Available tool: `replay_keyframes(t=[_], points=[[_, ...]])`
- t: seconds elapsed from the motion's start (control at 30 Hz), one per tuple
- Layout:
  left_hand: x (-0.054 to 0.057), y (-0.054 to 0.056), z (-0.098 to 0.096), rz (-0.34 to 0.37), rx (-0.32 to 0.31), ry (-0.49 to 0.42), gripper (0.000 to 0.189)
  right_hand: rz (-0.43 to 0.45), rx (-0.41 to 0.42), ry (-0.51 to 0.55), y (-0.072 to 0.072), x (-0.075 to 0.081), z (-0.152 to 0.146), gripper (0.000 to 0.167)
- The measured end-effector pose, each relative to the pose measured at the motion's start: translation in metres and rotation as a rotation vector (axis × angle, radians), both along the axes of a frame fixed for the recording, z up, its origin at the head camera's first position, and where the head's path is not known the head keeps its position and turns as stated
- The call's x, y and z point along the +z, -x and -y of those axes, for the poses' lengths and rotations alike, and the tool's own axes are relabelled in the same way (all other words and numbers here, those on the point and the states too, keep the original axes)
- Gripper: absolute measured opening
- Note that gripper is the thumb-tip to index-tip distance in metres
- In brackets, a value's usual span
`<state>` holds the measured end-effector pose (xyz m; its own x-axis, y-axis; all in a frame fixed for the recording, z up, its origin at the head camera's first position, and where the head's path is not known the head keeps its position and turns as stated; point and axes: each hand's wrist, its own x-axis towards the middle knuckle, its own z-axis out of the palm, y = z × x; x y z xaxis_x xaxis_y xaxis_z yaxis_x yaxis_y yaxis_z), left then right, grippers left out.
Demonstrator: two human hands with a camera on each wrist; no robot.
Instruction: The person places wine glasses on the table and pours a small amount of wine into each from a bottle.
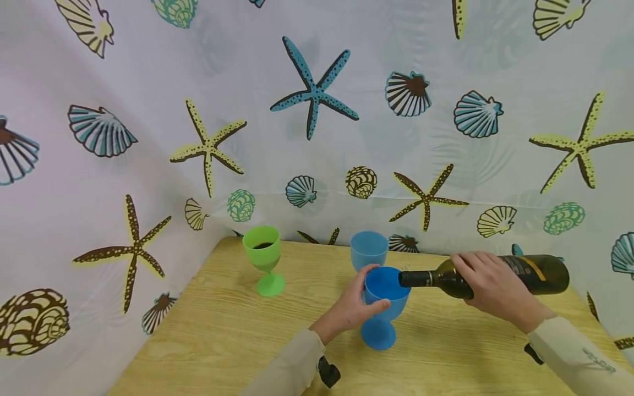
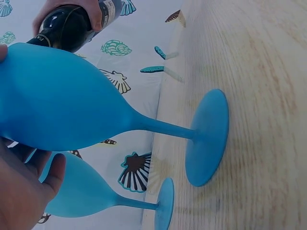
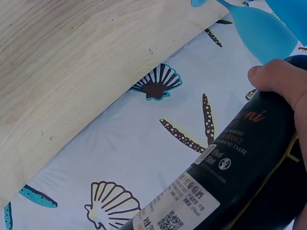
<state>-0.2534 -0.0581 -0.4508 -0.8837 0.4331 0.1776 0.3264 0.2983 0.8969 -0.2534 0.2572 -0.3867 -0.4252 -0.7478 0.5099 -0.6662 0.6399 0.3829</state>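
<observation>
Two hands busy, left hand (image 1: 349, 308) gripping blue goblet (image 1: 383, 305), right hand (image 1: 490, 286) clasping tilted bottle (image 1: 540, 273) over it

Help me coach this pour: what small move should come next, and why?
Probably tip the bottle slightly further. The right hand holds it about level, its mouth at the rim of the dark blue goblet, which the left hand steadies; no liquid shows in the goblet yet.
</observation>
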Motion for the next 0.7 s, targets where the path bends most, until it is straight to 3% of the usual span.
replay_keyframes(t=[0.7], points=[[0.0004, 0.0011, 0.0019, -0.016, -0.023, 0.006, 0.073, -0.015, -0.006, -0.044, 0.0005, 0.0086, 0.0004, 0.097]])
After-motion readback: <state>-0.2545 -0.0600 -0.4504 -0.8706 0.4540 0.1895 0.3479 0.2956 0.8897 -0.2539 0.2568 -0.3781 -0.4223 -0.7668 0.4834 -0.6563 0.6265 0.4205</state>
